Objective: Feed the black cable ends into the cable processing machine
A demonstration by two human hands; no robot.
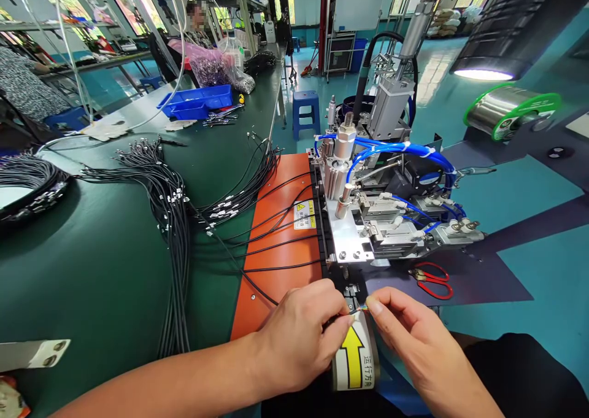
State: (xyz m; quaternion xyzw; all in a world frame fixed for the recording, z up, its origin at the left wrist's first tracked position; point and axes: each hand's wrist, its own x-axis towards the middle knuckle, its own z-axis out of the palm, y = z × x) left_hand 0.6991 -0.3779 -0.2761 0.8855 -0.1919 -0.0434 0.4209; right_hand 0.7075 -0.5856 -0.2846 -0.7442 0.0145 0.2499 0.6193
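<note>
In the head view, the left hand's [313, 338] grip is closed around a black cable [264, 294], while the right hand's [414, 332] fingertips pinch its fine coloured wires [361, 308]. This cable end sits beyond the desk's [92, 270] right edge, just above an arrowed cover [353, 359] at the machine's [343, 234] near end. The cable appears to run back across the orange plate [285, 185] along that edge.

The wires look thin, so too hard a pull between the two grips could bend, snap or strip one; a loose pinch could let them spring out of order. The fingers partly hide the wires, making a crossed pair easy to miss. Both hands are close to the machine's metal parts, so a fingertip could get caught if anything there moved. The held cable's tail seems to reach toward the cable bundle [179, 264] left of the plate; a snag there could tug the end sideways. Other cables [285, 267] cross the plate nearby, and a stray sleeve-height forearm movement might drag them out of line.
</note>
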